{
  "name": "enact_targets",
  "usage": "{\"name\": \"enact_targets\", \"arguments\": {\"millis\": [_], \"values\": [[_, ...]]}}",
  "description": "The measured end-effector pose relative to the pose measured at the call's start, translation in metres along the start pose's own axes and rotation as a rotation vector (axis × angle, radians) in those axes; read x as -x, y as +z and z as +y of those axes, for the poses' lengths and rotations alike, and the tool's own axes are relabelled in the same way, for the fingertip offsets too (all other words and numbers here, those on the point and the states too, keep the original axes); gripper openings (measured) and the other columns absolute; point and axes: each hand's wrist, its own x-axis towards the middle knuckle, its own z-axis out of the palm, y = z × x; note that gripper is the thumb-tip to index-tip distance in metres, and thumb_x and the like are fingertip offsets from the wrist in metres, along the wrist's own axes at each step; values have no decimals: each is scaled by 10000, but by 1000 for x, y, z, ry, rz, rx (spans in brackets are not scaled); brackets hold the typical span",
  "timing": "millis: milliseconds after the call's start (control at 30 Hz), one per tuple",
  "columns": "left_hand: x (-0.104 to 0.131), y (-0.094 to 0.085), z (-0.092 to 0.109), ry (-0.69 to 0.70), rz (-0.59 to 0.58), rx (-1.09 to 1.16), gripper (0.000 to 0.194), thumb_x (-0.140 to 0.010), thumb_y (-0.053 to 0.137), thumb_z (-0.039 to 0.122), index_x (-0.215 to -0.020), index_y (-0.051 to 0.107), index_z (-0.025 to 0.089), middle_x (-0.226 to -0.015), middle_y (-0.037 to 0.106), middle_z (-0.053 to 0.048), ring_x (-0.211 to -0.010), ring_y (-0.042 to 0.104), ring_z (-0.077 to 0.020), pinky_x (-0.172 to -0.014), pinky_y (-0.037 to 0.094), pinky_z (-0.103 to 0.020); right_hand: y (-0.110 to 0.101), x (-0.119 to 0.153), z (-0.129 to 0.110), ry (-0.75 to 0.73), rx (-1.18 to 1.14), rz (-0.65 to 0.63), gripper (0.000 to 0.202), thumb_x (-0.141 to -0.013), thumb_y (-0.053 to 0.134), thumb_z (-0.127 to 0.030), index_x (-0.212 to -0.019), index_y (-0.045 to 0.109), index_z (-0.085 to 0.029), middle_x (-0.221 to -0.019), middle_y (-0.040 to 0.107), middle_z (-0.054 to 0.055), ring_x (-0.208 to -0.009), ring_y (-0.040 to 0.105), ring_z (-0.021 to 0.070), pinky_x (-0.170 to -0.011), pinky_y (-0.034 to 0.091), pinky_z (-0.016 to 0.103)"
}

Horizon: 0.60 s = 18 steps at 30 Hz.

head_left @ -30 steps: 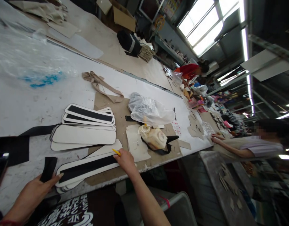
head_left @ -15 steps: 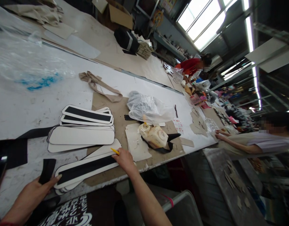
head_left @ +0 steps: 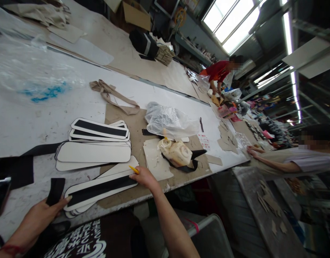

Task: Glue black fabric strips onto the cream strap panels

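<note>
Worn white panel (head_left: 85, 203), rounded ends, is lying aslant along the near edge of the bench (head_left: 170, 188), on top of others like it; its right end is reaching over a brown sheet (head_left: 118, 202). A black strip (head_left: 100, 190) is running down its middle.

Left hand (head_left: 37, 216) is pinching a black tab (head_left: 56, 190) beside the thumb, the thumb tip resting on the panel's left end; lower fingers hidden—cannot tell how they lie. Right hand (head_left: 146, 177) is gripping a slim yellow tool (head_left: 134, 169), its fingertips touching the panel's right end.

Handling, by judgement: panel is looking light, flat and fairly stiff, perhaps bending over its length; not fragile, though its edges may crease. The strip is looking softer, likely slipping sideways. Best hold—rounded ends or long white margins, off the black. Farther from the near edge, a stack of panels (head_left: 93, 152) is lying fanned.
</note>
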Motion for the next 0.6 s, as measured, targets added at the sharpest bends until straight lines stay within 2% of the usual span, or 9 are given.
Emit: {"name": "enact_targets", "arguments": {"millis": [300,467,600], "values": [[13,1,7,34,29,92,514,-403,514,660,-663,521,217,-445,540,0,-525,507,-229,-494,369,-321,6,1,-9,67,128,69,262,-819,586,-417,-911,627,-175,-927,675,70,-861,607,198,-666,376,257],[-1,3,-8,102,11,22,481,-534,492,673,-637,525,204,-491,581,-41,-600,552,-262,-553,414,-334,9,2,-16,112,172,85,296,-834,566,-436,-979,621,-184,-975,681,89,-918,621,224,-711,409,283],[-12,7,-20,193,69,-25,433,-619,480,631,-619,523,200,-454,556,-33,-564,540,-244,-536,409,-312,9,5,-17,150,198,127,330,-815,577,-484,-980,628,-203,-971,686,88,-914,626,238,-706,420,296]]}}
